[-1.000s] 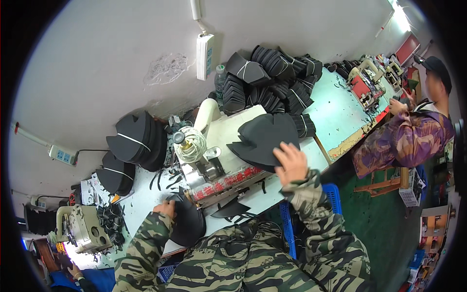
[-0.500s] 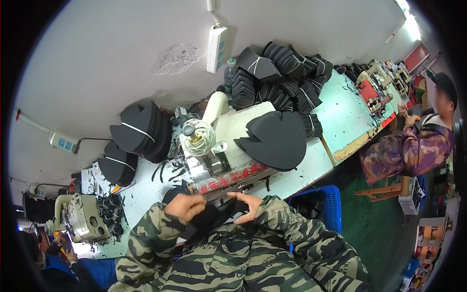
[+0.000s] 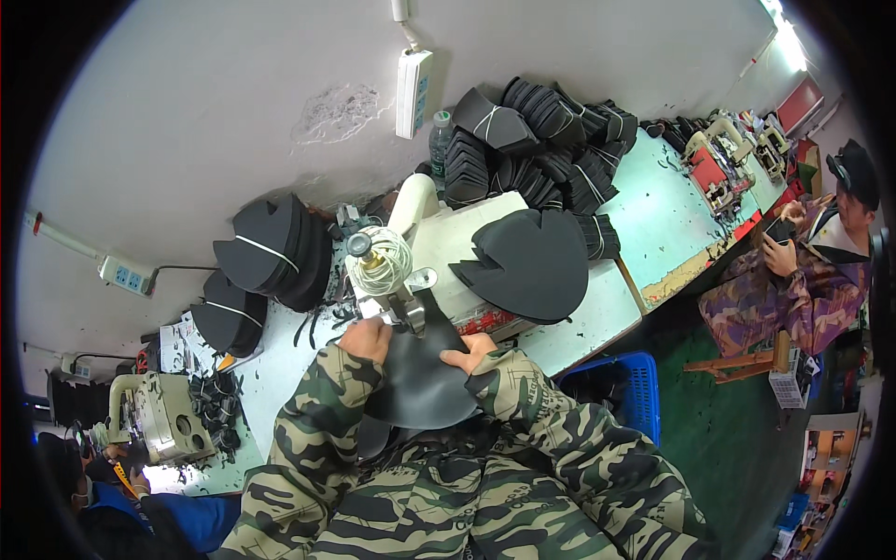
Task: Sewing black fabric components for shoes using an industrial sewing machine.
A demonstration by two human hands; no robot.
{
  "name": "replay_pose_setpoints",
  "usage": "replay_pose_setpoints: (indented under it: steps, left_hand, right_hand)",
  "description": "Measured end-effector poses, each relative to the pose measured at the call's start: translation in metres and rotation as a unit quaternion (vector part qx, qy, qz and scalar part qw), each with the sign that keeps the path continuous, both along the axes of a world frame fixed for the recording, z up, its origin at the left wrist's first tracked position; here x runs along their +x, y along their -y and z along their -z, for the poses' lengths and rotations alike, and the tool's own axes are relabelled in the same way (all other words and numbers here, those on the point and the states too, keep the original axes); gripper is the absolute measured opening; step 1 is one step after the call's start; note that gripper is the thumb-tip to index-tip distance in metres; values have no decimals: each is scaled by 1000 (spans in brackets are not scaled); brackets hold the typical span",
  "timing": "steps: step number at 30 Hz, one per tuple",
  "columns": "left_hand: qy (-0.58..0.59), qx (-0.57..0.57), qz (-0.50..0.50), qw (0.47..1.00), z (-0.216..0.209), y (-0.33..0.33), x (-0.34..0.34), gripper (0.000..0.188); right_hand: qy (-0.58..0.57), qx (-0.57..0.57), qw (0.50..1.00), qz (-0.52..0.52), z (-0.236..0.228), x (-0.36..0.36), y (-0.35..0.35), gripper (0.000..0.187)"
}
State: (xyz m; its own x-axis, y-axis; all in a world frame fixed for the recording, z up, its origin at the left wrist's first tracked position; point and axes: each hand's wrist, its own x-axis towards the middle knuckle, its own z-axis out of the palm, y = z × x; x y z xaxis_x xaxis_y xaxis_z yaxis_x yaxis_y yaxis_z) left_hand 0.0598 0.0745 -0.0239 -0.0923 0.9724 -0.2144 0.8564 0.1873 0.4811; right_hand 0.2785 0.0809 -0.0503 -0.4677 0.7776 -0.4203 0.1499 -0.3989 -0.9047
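Note:
A curved black foam sheet (image 3: 422, 378) reaches from my lap up to the head of a cream sewing-type machine (image 3: 457, 233). My left hand (image 3: 366, 340) is closed on its left edge, close beside the metal presser part (image 3: 409, 310). On the right edge my right hand (image 3: 469, 353) grips the sheet, thumb on top and the other fingers mostly hidden. The sheet's far end runs under the machine head, where I cannot see it fully. A pile of cut black foam pieces (image 3: 532, 266) rests on the machine's bed, just beyond my right hand.
Tied black foam bundles (image 3: 266, 247) stand left of the machine, and more bundles (image 3: 537, 140) heap up behind it by a plastic bottle (image 3: 441, 140). A blue basket (image 3: 639, 397) sits right of my knees. A person (image 3: 793, 252) at right holds a dark object; another (image 3: 140, 504) works at left.
Both hands have moved forward and up to the machine head. The black foam, bunched near my lap before, is now spread flat between them with its far end at the machine.

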Motion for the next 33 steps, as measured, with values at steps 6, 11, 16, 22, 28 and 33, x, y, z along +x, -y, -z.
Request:
replay_pose_setpoints:
  steps: [6, 11, 16, 22, 28, 33]
  left_hand:
    - [144, -54, 26, 988, -4, -19, -2, 25]
    - [64, 110, 44, 991, 12, -9, -42, 24]
    - [-260, -92, 141, 951, 67, 75, -102, 20]
    - [-291, -122, 94, 944, 82, 88, -104, 20]
    - [-263, -98, 84, 956, 66, 98, -83, 17]
    - [-103, -193, 209, 953, -18, 82, -41, 29]
  right_hand:
    - [-32, -311, 950, -20, -38, 12, 37, 41]
    - [213, 164, 962, 45, -94, 61, 19, 39]
    - [313, 641, 691, 119, -107, 112, -37, 48]
    - [186, 615, 755, 132, -135, 11, -24, 48]
    - [1, 490, 868, 72, -156, -79, -71, 35]
    - [-4, 482, 876, 33, -156, -76, -72, 30]
